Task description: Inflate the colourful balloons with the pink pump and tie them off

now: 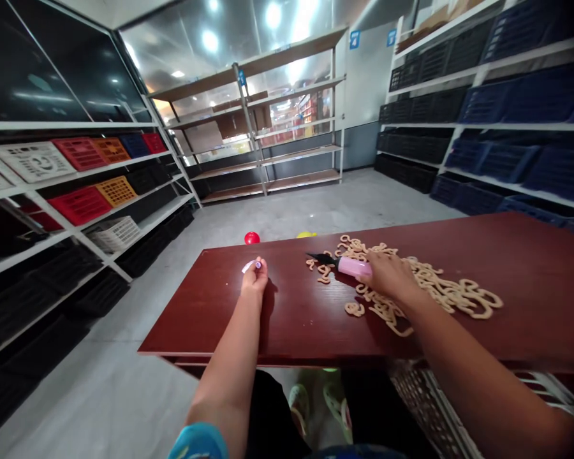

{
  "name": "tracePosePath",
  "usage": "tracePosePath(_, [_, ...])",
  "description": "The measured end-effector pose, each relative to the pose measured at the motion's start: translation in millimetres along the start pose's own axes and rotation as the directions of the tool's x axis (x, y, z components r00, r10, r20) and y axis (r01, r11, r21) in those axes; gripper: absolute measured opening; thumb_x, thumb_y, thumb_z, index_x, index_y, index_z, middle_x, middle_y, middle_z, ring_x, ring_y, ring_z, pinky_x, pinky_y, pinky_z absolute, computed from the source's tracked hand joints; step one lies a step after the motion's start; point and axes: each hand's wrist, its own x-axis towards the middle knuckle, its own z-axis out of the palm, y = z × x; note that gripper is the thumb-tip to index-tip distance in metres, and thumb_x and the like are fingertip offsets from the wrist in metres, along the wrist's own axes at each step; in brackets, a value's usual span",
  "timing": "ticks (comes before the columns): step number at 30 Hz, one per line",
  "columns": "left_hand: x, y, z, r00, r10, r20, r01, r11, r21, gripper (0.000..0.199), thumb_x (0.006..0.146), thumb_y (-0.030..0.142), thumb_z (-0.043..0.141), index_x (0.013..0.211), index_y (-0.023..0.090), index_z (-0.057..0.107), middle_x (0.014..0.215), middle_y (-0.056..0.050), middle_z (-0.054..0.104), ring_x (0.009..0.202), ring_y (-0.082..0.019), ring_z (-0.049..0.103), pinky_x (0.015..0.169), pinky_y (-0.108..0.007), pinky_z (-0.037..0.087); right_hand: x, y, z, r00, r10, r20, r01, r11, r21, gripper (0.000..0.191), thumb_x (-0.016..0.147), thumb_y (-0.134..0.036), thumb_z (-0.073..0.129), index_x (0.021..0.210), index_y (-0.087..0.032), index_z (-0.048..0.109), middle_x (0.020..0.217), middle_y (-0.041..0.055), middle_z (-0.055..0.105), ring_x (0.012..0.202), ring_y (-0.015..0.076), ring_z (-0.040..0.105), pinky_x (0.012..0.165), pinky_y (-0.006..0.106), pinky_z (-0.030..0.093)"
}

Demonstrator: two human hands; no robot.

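While our left hand (254, 275) rests on the dark red surface (530, 280), its grip is pinched shut on a small pale purple piece (251, 264), which pokes out just beyond the fingertips; we cannot tell what the piece is, it is too small. The wood around this hand is bare. Beyond it, past the far edge of the surface, a red ball (251, 238) and a yellow one (306, 234) lie on the floor.

To the right, well apart from the left hand, our right hand (387, 275) lies over a pink pump-like tool (354, 267). Its grip is curled around the tool's near end, and the black nozzle (321, 258) points away to the left of the fingers. The tool rests on the surface at the left edge of a heap of limp beige balloons (440, 290), which runs from just beyond the knuckles off to the right of the wrist, with a few loose ones just left of and below the hand.

As we judge it, the work is at an early stage: every beige balloon in view lies flat, the heap looks large and undisturbed, and none sits on the nozzle. The two balls on the floor may be finished pieces, but we cannot tell. Nearly all of the heap remains to be handled.
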Motion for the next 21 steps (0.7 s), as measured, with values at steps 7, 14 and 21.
tracePosePath(7, [10.4,-19.6,6.4,0.955,-0.074,0.287,0.154,0.951,-0.268,0.016,0.081,0.000,0.043,0.081,0.012,0.055,0.080,-0.005,0.060,0.075,-0.008,0.061,0.071,-0.021,0.053,-15.7,-1.8,11.5,0.999,-0.036,-0.022,0.034,0.996,-0.079,0.041,0.076,-0.035,0.056,0.112,-0.020,0.046,0.110,0.0134,0.055,0.103,0.0276,0.049,0.081,0.039,0.032])
tracePosePath(14, [12.1,-14.6,-0.2,0.967,0.032,0.252,0.038,0.962,-0.270,0.020,0.086,0.007,0.040,0.084,0.014,0.059,0.107,-0.007,0.061,0.098,-0.011,0.058,0.083,-0.025,0.049,-36.6,-56.7,9.5,0.947,-0.301,-0.108,0.305,0.952,0.018,0.045,0.080,-0.035,0.051,0.122,-0.022,0.040,0.116,0.0096,0.052,0.100,0.0249,0.047,0.085,0.036,0.029])
tracePosePath(21, [0.3,-10.6,3.7,0.960,0.058,0.275,0.010,0.970,-0.243,0.024,0.087,0.008,0.037,0.092,0.013,0.060,0.118,-0.010,0.056,0.110,-0.014,0.052,0.088,-0.028,0.046,-33.4,-76.7,19.3,0.958,-0.275,-0.078,0.277,0.961,0.010,0.044,0.079,-0.036,0.052,0.120,-0.021,0.043,0.113,0.0095,0.054,0.099,0.0258,0.047,0.085,0.037,0.029])
